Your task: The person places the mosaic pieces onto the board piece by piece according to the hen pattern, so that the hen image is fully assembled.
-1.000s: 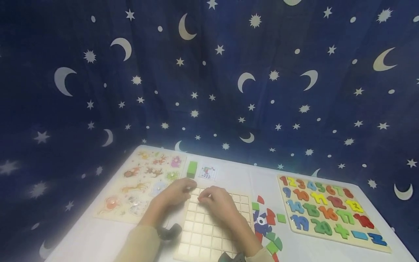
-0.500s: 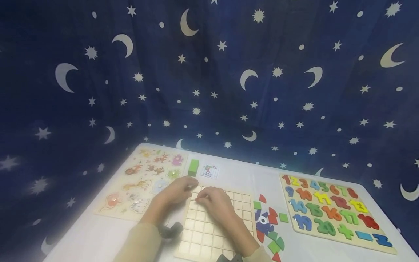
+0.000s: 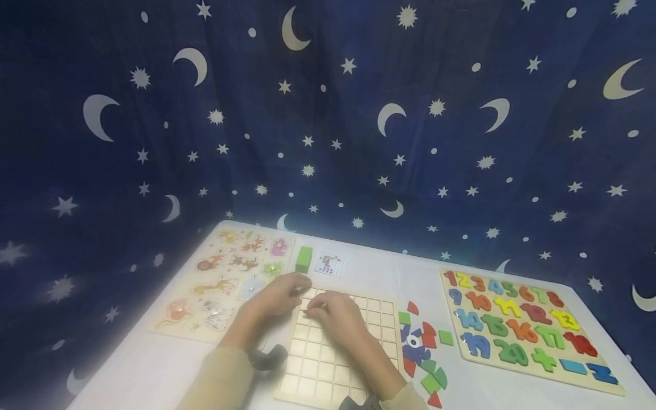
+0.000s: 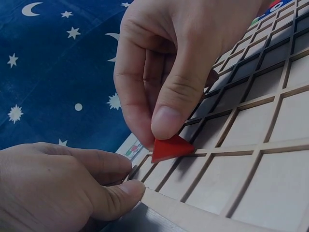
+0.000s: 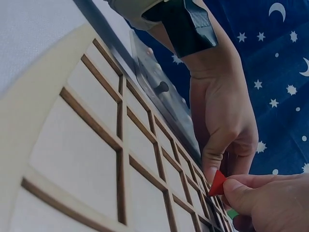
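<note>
Shifted slightly toward the left edge of the grid board (image 4: 188,215) since a second ago, the right hand (image 3: 338,316) pinches a red triangle (image 4: 171,148) at its far-left compartments. The left hand (image 4: 58,181) is at the rim there; whether it grips I can't tell. I see coloured numerals filling the number board (image 3: 556,376).

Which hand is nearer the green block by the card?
Left. The left hand grips the grid board just short of the green block; the right hand, pinching a red piece over the board, is farther off.
</note>
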`<state>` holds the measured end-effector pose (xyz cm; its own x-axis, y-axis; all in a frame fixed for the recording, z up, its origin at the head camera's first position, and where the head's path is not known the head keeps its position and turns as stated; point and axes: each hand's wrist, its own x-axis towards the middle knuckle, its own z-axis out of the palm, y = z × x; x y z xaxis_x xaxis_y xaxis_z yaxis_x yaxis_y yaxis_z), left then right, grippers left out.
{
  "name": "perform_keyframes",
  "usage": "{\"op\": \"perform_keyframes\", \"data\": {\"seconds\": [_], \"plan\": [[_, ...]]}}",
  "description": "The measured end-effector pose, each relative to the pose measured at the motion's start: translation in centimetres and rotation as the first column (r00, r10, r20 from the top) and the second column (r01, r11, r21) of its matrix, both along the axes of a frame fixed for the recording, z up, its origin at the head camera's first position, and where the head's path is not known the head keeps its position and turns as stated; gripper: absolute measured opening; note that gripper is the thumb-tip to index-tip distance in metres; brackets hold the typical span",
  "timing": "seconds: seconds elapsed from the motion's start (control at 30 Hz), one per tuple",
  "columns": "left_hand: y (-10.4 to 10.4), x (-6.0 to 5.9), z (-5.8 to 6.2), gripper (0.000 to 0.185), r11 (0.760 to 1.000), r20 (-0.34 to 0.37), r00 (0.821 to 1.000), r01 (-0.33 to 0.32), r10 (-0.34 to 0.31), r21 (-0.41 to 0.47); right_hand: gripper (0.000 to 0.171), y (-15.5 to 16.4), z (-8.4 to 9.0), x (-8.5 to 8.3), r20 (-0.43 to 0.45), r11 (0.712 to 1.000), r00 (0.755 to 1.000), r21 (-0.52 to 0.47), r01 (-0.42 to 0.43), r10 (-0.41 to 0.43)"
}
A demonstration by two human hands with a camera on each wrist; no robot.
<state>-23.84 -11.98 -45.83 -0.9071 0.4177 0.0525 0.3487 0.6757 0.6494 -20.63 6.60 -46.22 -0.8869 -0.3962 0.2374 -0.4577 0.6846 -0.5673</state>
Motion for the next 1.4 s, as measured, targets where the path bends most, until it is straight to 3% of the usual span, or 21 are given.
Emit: {"op": "perform_keyframes", "data": {"seconds": [0.27, 0.77, 1.4], "plan": [[-0.04, -0.18, -0.12, 0.045, 0.999, -0.044, 0.999, 0.021, -0.022, -0.027, 0.011, -0.46, 0.04, 0.22, 0.022, 1.000, 1.000, 0.017, -0.022, 0.021], [-0.04, 0.08, 0.24, 0.047, 1.000, -0.018, 1.000, -0.001, 0.001, -0.008, 0.010, -0.72, -0.37, 0.23, 0.010, 0.993, 1.000, 0.118, -0.008, 0.007], [0.02, -0.15, 0.34, 0.045, 1.000, -0.011, 1.000, 0.008, -0.009, -0.028, 0.012, -0.28, -0.60, 0.48, -0.040, 0.991, 0.999, 0.131, 0.030, -0.025]]}}
